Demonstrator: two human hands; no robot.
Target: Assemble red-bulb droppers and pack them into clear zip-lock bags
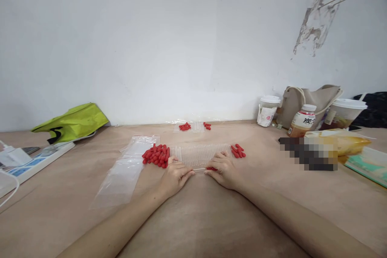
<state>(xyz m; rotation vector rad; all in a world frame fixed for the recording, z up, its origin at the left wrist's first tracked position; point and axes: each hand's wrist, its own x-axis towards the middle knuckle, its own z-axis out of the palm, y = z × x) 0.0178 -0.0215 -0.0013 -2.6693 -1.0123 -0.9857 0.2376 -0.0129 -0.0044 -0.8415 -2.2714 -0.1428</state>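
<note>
Between my two hands lies a thin, clear, straw-like tube (198, 169), level and close above the table. My left hand (175, 176) is closed, its thumb and finger pinching the tube's left end. Closed at the other end, my right hand (222, 171) grips a small red tapered piece (211, 168), partly hidden by the fingers; whether the tube sits inside it I cannot tell. Just beyond both hands, many clear tubes (202, 154) lie side by side in a row. A heap of red pieces (155, 155) is left of the row, and several red pieces (238, 151) lie at its right.
Flat clear plastic bags (121, 177) lie left of the heap. By the wall is a clear packet (198, 127) with red pieces. A power strip (39, 165) and a lime-green bag (75, 121) are at left; a lidded cup (268, 111), bottle (303, 121) and handbag (314, 98) at right.
</note>
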